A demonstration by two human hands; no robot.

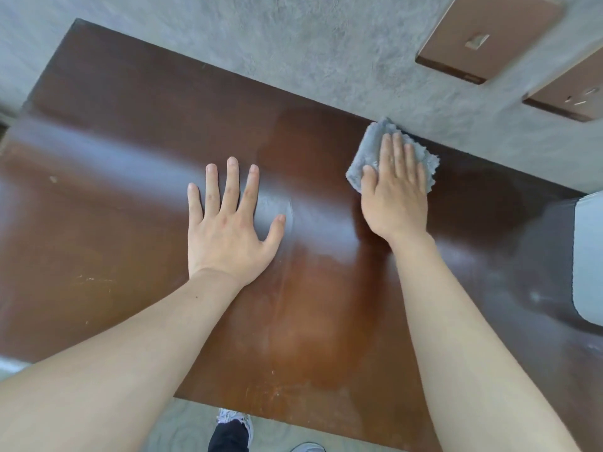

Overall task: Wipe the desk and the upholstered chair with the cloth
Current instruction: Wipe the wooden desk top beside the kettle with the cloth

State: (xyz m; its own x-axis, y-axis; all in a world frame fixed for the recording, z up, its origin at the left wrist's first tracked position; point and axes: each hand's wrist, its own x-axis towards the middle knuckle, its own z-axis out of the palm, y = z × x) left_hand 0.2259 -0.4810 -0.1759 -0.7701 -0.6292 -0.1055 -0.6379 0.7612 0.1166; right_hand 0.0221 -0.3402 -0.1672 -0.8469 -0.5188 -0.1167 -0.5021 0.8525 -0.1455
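A glossy dark brown desk (130,158) fills most of the head view, its far edge against a grey textured wall. A folded grey fluffy cloth (368,148) lies on the desk close to that far edge, right of centre. My right hand (396,190) presses flat on the cloth, fingers straight and together, pointing toward the wall. My left hand (228,223) lies flat on the bare desk near the middle, fingers spread, holding nothing. No upholstered chair shows in view.
Two copper-coloured wall plates, a switch (486,37) and a socket (574,96), sit on the wall at upper right. A pale grey-blue object (589,256) stands at the desk's right edge. My shoes (236,422) and grey floor show below the near edge.
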